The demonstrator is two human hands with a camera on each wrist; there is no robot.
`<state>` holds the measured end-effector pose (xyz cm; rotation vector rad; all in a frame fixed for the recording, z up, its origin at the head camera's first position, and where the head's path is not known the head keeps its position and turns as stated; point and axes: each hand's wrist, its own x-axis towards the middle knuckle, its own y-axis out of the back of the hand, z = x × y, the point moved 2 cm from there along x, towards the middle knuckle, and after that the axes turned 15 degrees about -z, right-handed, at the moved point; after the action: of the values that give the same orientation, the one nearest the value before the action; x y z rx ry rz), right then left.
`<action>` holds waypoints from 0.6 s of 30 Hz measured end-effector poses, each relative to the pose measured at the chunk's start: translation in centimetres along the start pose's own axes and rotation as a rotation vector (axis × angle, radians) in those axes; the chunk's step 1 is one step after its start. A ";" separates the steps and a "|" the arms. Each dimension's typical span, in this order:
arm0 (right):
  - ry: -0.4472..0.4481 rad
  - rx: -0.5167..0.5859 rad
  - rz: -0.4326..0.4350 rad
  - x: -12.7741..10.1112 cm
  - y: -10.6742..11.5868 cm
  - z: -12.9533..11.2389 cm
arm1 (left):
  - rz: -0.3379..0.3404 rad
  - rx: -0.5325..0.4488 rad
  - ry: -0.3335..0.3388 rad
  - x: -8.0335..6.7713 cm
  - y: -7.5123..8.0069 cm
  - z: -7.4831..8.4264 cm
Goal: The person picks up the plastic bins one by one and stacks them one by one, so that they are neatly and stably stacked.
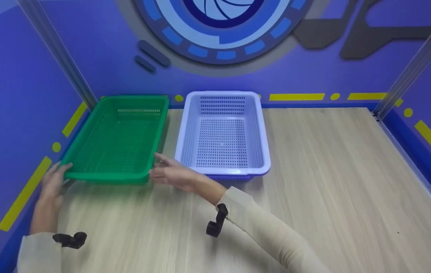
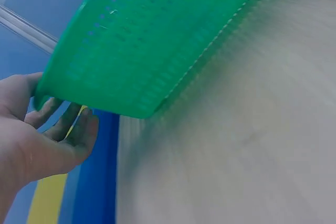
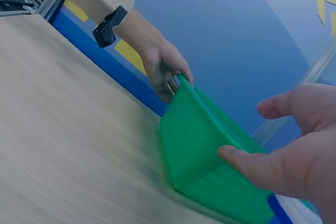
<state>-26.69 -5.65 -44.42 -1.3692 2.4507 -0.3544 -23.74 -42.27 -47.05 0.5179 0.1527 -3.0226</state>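
A green plastic basket [image 1: 107,176] with perforated walls is at the left of the table, close to the side panel. At its front left corner my left hand [image 1: 51,185] grips the rim, with fingers above and below it in the left wrist view. My right hand [image 1: 175,175] is by the front right corner, thumb and finger extended and spread. In the right wrist view a fingertip overlaps the green wall [image 3: 199,150]; whether it touches is unclear. Just right of the green basket, a lavender perforated basket [image 1: 234,171] stands on the table with nothing visible inside.
The wood-grain table [image 1: 333,189] extends to the right and front. Blue panels [image 1: 7,94] with yellow markings enclose it at the back and both sides, with metal posts [image 1: 416,60] at the rear corners. A black device [image 1: 217,222] is strapped to each wrist.
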 end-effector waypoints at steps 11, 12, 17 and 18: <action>-0.010 0.006 0.003 0.5 -0.3 0.8 | -0.052 0.068 0.010 -0.2 0.0 -0.6; -0.012 -0.001 0.006 0.5 -0.4 0.9 | -0.053 0.059 0.013 -0.2 0.1 -0.7; -0.014 -0.023 0.018 0.6 -0.6 0.7 | -0.025 0.020 0.016 0.0 0.2 -0.8; -0.016 -0.029 0.022 0.6 -0.7 0.7 | -0.016 0.019 0.012 0.0 0.1 -0.8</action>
<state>-26.22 -6.56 -44.90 -1.3508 2.4649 -0.3019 -23.47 -42.29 -47.80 0.5390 0.1291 -3.0398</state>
